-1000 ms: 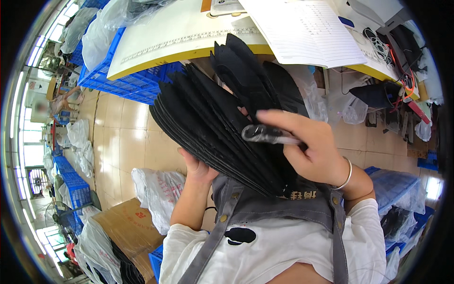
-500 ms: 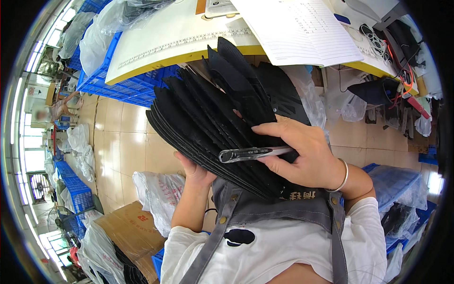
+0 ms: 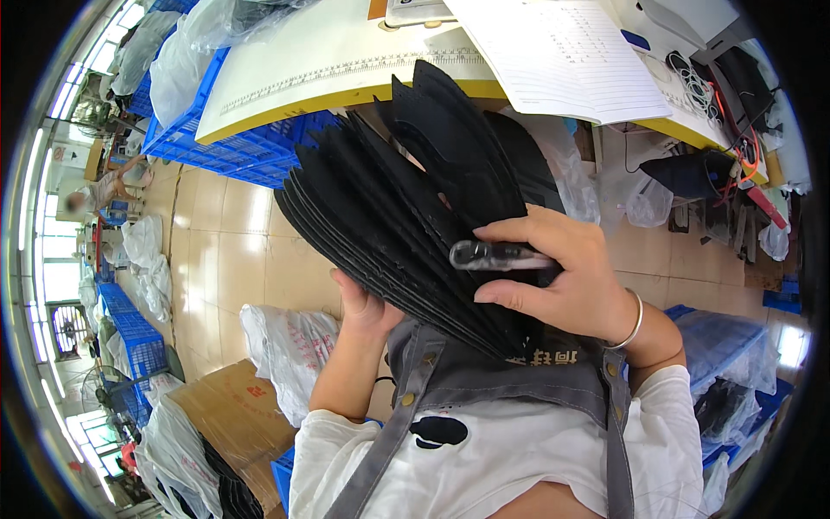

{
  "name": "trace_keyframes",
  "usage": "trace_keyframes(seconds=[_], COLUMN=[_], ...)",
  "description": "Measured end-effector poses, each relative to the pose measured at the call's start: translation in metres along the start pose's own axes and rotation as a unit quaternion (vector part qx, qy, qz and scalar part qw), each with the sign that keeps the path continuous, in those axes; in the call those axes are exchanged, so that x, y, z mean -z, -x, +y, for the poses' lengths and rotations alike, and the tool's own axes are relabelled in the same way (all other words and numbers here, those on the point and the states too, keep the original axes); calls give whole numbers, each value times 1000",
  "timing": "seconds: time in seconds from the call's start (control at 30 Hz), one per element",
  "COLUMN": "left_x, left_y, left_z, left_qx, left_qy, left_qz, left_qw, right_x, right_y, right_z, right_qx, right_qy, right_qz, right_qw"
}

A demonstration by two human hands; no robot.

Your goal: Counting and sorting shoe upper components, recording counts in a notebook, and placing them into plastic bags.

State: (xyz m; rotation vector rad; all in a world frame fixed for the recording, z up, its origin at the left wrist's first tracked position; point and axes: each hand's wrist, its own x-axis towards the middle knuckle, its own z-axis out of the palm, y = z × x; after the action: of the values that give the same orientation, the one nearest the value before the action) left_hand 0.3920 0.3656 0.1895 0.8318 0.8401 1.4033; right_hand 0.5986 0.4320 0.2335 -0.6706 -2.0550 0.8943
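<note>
A thick fanned stack of black sheet pieces (image 3: 372, 225), with curved, ragged-looking ends, is held up in front of my grey apron. My left hand (image 3: 367, 304) grips the stack from below and its left side, the thumb showing and most fingers hidden behind the pieces. My right hand (image 3: 558, 277) lies at the right side of the stack, holding a pen (image 3: 497, 256) with a clear barrel and dark end, which points left across the pieces. Several pieces (image 3: 454, 138) at the upper right stand apart from the rest of the fan.
Ahead is a white table (image 3: 346, 65) with a yellow edge and printed ruler scale. An open notebook (image 3: 562, 60) overhangs that edge. Blue crates (image 3: 242, 151) stand below at left. A cardboard box (image 3: 233, 394) and plastic bags (image 3: 290, 355) lie lower left; cables (image 3: 687, 86) are at right.
The pen has shifted right and turned with my right hand. More pieces at the stack's upper right have been leafed over to the right. My left hand still supports the stack.
</note>
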Motion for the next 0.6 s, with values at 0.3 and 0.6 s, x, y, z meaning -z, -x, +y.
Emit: trace_keyframes(seconds=[0.3, 0.6], left_x=[-1, -5], left_y=[6, -2], left_z=[-3, 1], left_qx=[11, 3], left_qy=[74, -1], left_qz=[66, 15], left_qw=[995, 1000], right_x=[-3, 1], right_y=[-1, -3], right_z=[-8, -3], right_qx=[-81, 2], right_qy=[-28, 33], right_qz=[28, -21], right_qw=[996, 999])
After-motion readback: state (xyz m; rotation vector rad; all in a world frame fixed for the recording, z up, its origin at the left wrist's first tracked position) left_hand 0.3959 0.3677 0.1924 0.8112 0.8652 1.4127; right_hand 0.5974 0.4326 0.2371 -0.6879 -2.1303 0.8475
